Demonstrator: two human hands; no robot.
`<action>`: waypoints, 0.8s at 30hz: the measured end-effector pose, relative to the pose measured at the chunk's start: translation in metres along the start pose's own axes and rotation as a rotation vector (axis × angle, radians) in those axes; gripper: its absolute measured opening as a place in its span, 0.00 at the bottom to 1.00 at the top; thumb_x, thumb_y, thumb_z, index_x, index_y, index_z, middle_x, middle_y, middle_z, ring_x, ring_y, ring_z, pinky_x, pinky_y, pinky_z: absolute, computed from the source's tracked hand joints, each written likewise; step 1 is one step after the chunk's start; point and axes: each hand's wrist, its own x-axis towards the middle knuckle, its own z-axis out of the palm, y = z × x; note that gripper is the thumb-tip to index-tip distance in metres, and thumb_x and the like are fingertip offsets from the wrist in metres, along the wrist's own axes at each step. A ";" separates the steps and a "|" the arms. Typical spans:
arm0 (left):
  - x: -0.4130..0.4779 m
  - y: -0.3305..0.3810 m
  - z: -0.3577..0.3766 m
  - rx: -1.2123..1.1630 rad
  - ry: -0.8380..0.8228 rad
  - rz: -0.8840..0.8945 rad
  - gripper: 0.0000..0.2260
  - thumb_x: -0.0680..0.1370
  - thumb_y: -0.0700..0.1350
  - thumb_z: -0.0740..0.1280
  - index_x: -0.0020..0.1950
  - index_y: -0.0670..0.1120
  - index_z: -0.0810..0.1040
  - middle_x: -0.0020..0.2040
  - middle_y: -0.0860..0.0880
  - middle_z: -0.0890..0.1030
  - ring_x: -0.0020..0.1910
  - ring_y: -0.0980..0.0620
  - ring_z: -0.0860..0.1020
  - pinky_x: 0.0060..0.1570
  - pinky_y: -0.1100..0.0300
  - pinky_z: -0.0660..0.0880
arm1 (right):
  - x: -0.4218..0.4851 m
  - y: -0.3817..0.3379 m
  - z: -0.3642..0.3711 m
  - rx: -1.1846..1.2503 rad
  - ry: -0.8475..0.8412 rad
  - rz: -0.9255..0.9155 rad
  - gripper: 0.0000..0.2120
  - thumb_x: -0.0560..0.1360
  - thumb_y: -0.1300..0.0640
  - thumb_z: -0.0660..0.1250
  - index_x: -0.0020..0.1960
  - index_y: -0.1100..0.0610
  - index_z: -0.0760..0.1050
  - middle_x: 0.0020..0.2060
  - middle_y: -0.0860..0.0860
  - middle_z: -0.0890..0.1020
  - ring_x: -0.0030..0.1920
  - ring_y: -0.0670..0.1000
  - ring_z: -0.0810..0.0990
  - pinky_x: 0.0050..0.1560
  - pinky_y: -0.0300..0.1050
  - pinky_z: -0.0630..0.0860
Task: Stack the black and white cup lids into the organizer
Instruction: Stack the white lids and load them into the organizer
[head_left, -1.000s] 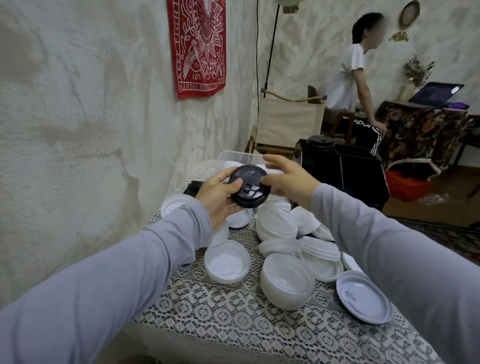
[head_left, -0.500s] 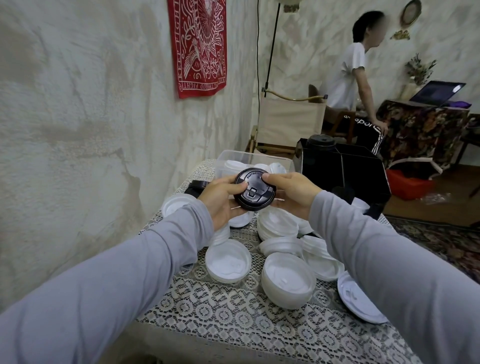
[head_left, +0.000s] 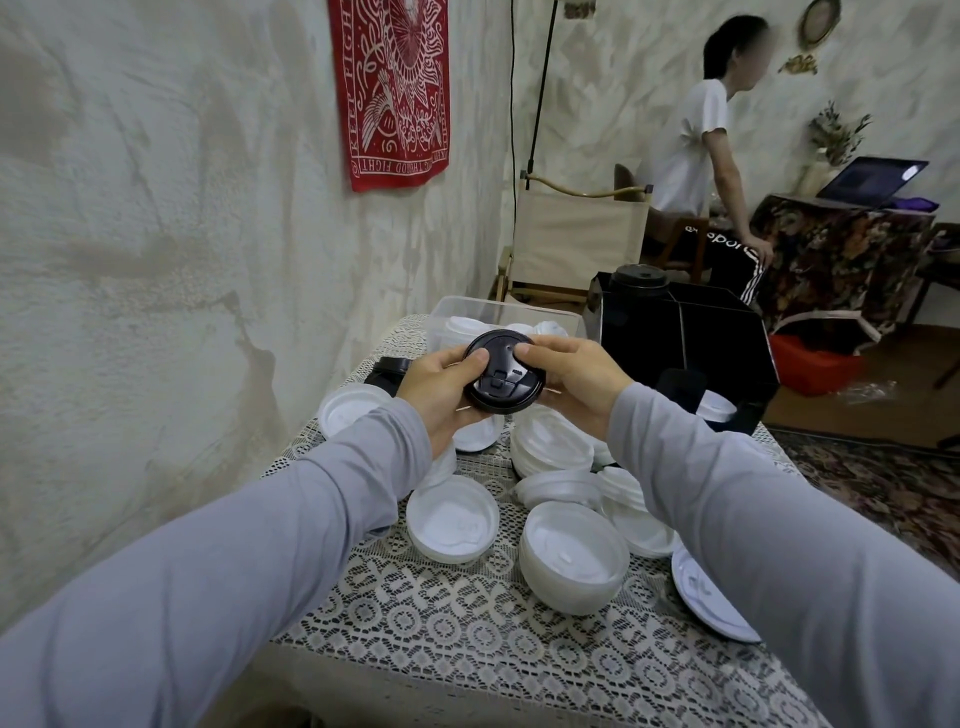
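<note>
Both hands hold one black cup lid (head_left: 503, 375) above the table, its top facing me. My left hand (head_left: 440, 387) grips its left rim with the thumb on top. My right hand (head_left: 574, 374) grips the right rim, thumb pressed on the lid's top. Several white lids (head_left: 571, 556) lie in loose stacks on the lace tablecloth below. The black organizer (head_left: 691, 343) stands at the table's far right, with a stack of black lids (head_left: 640, 278) rising from its back left compartment.
A clear plastic bin (head_left: 485, 318) with white lids stands behind my hands. Another black lid (head_left: 387, 370) lies left of it. The wall runs close along the left. A folding chair (head_left: 576, 234) and a person (head_left: 698, 130) are beyond the table.
The black lid has been turned in my hands and tilted flatter. My right thumb has come onto its top, and both hands sit slightly lower and closer together.
</note>
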 end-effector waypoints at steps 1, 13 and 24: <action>0.000 0.001 0.000 0.001 0.008 0.006 0.09 0.80 0.40 0.62 0.59 0.41 0.76 0.49 0.42 0.81 0.46 0.46 0.80 0.47 0.52 0.80 | 0.000 0.001 -0.001 0.001 -0.021 0.026 0.08 0.75 0.62 0.67 0.53 0.58 0.78 0.42 0.53 0.84 0.42 0.49 0.82 0.42 0.40 0.78; 0.002 0.001 0.002 -0.017 -0.002 -0.038 0.11 0.80 0.41 0.62 0.61 0.40 0.76 0.49 0.43 0.81 0.47 0.45 0.80 0.49 0.51 0.79 | 0.000 0.003 -0.006 0.025 -0.031 0.024 0.10 0.74 0.68 0.67 0.54 0.62 0.77 0.40 0.54 0.84 0.39 0.50 0.83 0.40 0.40 0.80; 0.011 0.012 -0.001 -0.001 -0.011 -0.026 0.05 0.77 0.41 0.67 0.50 0.41 0.79 0.40 0.46 0.83 0.36 0.50 0.82 0.37 0.58 0.80 | 0.009 -0.016 -0.007 0.046 -0.061 0.029 0.04 0.76 0.64 0.64 0.48 0.60 0.78 0.37 0.52 0.84 0.38 0.48 0.83 0.40 0.39 0.79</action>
